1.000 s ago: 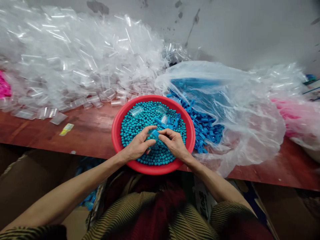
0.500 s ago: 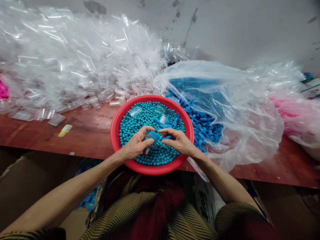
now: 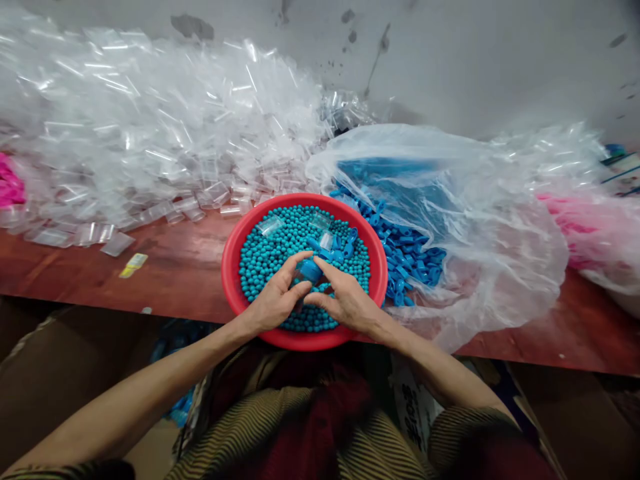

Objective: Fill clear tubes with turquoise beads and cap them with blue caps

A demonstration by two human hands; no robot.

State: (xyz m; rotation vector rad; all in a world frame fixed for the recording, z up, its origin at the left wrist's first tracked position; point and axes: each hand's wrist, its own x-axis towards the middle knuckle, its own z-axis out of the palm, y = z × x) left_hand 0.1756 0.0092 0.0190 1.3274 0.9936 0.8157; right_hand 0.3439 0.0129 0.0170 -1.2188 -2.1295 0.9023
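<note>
My left hand is closed around a small clear plastic tube, mostly hidden by the fingers. A blue plastic cap sits at the tube's right end. Around that cap curve the thumb and index finger of my right hand, close against the left fingertips. Both hands are over a red basin filled with teal beads. On the beads lie two or more clear tubes and several blue plastic caps with looped ends.
A large heap of clear plastic tubes covers the table's back left. Right of the basin, blue caps spill from a clear plastic bag. Pink pieces lie farther right. A yellow label rests on the red-brown table.
My right hand has moved left and inward, bringing its thumb and index finger around the blue cap at the tube held by my left hand. The view has shifted slightly.
</note>
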